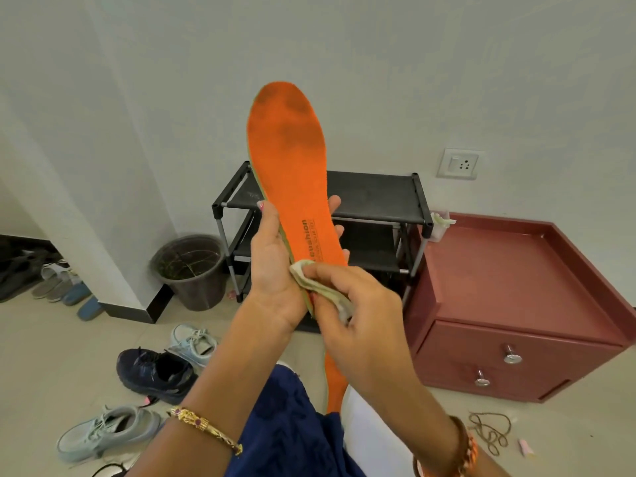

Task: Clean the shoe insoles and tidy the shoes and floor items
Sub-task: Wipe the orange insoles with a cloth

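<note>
My left hand (272,259) grips an orange insole (289,156) by its heel half and holds it upright in front of me, dark smudges showing at its toe. My right hand (358,325) pinches a small pale cloth (311,282) against the insole's heel. A second orange insole (334,383) lies below, partly hidden by my right hand. On the floor at left stand a dark navy sneaker (155,371) and two light grey-blue sneakers (192,342) (103,432).
A black shoe rack (378,197) stands against the wall behind the insole. A dark bucket (192,270) sits left of it, a maroon drawer cabinet (516,304) right. More shoes (62,287) line the far left. Brown laces (488,432) lie on the floor at right.
</note>
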